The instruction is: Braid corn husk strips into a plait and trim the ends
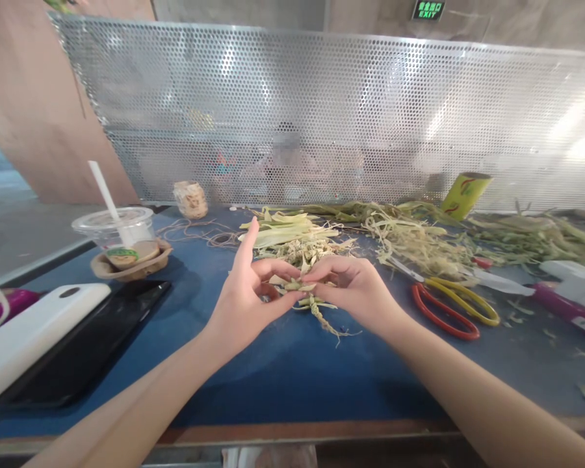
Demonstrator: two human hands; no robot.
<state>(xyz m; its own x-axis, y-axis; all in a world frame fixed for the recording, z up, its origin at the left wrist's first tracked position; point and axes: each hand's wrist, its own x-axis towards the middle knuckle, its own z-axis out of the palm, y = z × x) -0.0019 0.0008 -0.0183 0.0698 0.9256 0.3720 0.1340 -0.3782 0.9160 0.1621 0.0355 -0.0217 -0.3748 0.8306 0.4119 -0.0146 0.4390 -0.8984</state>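
Note:
Both my hands meet above the blue table (283, 370) on a small woven piece of pale dried leaf strips (302, 289). My left hand (246, 302) pinches its left side with thumb and middle fingers, the forefinger pointing up. My right hand (353, 286) grips its right side with curled fingers. A braided tail (324, 318) of the piece hangs down toward the table. Just behind the hands lies a heap of loose leaf strips (292, 237).
Scissors with red and yellow handles (448, 305) lie to the right. More dried leaves (517, 237) spread at the back right, by a yellow-green can (465, 194). At left are a lidded plastic cup with a straw (119, 237), a black tablet (88, 344), a white box (34, 335). A perforated metal screen (322, 117) walls the back.

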